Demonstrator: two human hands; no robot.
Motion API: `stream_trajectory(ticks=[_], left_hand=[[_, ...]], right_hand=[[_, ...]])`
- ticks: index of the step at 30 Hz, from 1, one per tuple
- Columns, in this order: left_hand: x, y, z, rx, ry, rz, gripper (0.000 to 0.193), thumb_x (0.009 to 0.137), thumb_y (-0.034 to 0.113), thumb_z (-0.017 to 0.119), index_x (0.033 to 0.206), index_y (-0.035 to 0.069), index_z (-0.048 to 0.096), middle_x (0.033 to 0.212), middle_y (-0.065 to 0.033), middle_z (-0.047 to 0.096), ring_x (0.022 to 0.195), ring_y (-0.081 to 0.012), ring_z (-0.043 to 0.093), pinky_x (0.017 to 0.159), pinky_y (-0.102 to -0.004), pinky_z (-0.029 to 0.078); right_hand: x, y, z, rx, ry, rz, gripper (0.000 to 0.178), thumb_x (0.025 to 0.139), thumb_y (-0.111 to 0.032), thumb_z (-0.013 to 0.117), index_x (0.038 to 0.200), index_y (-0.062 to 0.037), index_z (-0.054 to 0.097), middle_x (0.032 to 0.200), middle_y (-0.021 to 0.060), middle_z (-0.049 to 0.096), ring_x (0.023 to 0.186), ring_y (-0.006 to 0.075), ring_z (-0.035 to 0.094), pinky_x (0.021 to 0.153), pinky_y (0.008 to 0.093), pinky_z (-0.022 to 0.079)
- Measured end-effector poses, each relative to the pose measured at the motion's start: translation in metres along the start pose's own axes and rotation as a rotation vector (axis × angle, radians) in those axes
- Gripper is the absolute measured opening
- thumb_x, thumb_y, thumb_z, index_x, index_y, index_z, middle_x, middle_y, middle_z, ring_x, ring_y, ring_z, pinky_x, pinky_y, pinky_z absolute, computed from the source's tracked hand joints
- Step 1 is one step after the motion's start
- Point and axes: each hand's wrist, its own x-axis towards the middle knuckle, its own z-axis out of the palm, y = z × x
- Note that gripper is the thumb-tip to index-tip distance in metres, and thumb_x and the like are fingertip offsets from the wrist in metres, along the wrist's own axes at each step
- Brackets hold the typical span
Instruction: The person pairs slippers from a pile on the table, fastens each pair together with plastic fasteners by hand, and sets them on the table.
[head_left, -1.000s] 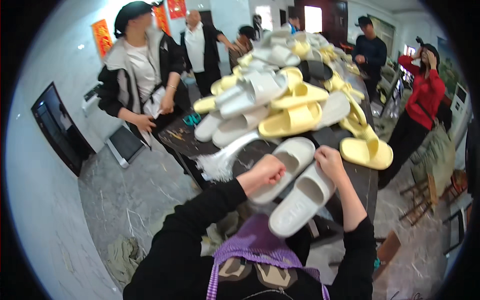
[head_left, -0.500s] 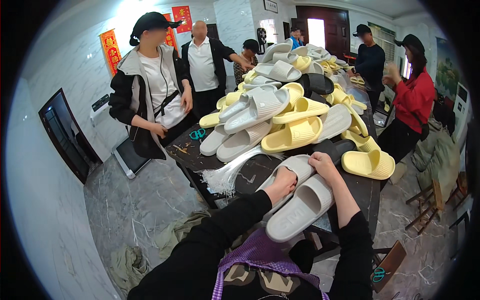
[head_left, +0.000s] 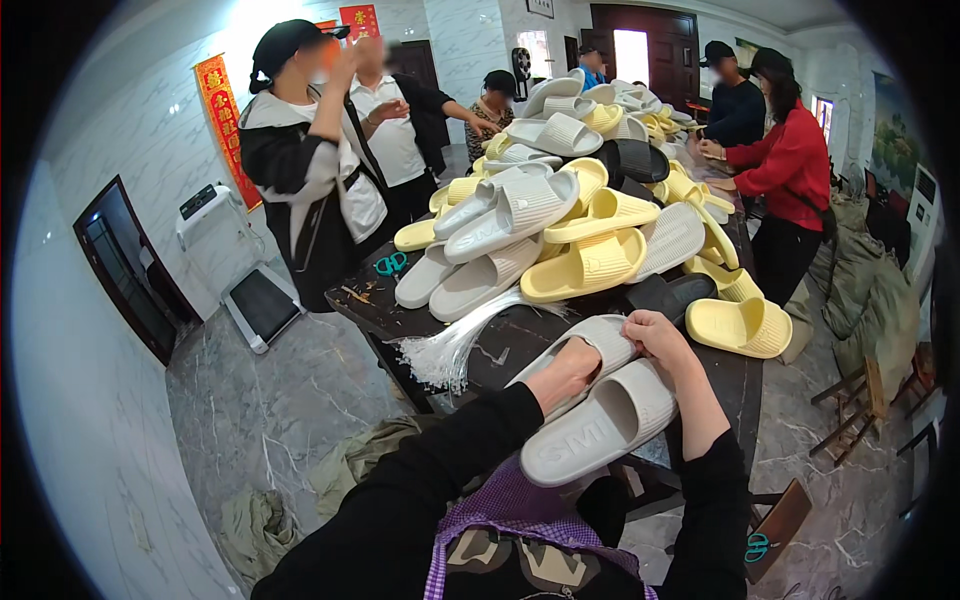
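Note:
A pair of grey slide slippers is held side by side over the near edge of the table. My left hand [head_left: 568,374] reaches into the opening of the left slipper [head_left: 612,332], gripping it from inside, with its fingertips hidden beneath the strap. At the strap ends, my right hand [head_left: 656,336] is closed in a pinch where the two slippers meet. The right slipper [head_left: 585,440] lies nearer me, its sole facing up inside the strap. Just beyond, a bundle of thin clear plastic ties [head_left: 445,352] rests on the table.
Grey, yellow and black slippers are heaped [head_left: 560,215] along the dark table [head_left: 500,345]. Teal scissors [head_left: 390,263] lie at its left edge; another teal pair [head_left: 757,546] is on a wooden stool [head_left: 785,525]. Several people stand around. Green sacks [head_left: 865,270] fill the right side.
My right hand and the slippers have shifted slightly. At left, a person has raised a hand toward the head; the person in red at right now leans over the table.

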Motion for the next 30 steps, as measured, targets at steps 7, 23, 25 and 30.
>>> stream_trajectory(ticks=[7,23,25,30], left_hand=[[-0.007,0.006,-0.002,0.117,-0.159,-0.121,0.026,0.08,0.011,0.066,0.104,0.005,0.062,0.099,-0.0032,0.063,0.086,-0.013,0.058,0.074,-0.0284,0.046],[0.005,0.02,-0.009,0.053,-0.218,-0.218,0.03,0.086,0.0,0.053,0.116,0.003,0.054,0.113,-0.0086,0.058,0.101,-0.0183,0.057,0.087,-0.0316,0.046],[-0.003,0.02,-0.004,0.043,-0.209,-0.2,0.031,0.086,-0.001,0.051,0.117,0.002,0.053,0.116,-0.0093,0.057,0.103,-0.0185,0.056,0.088,-0.0313,0.046],[-0.018,0.026,-0.01,0.07,-0.128,-0.226,0.034,0.085,-0.001,0.052,0.118,0.001,0.052,0.116,-0.012,0.056,0.102,-0.0196,0.056,0.085,-0.0284,0.045]], right_hand=[[-0.006,0.004,0.002,0.059,-0.006,0.005,0.007,0.079,-0.012,0.058,0.072,-0.0099,0.058,0.059,-0.0059,0.048,0.051,0.0044,0.04,0.045,0.0204,0.03],[0.012,0.009,-0.005,0.07,-0.022,0.061,0.007,0.079,-0.012,0.064,0.076,-0.0062,0.064,0.06,-0.0049,0.05,0.049,0.0049,0.036,0.045,0.0197,0.026],[0.008,0.012,-0.003,0.085,0.01,0.069,0.007,0.078,-0.01,0.064,0.078,-0.0035,0.065,0.062,-0.0028,0.053,0.049,0.0055,0.037,0.045,0.02,0.027],[0.004,0.014,-0.004,0.115,0.057,0.07,0.009,0.078,-0.007,0.065,0.08,0.0014,0.065,0.065,0.0011,0.057,0.05,0.0073,0.042,0.046,0.0208,0.033]])
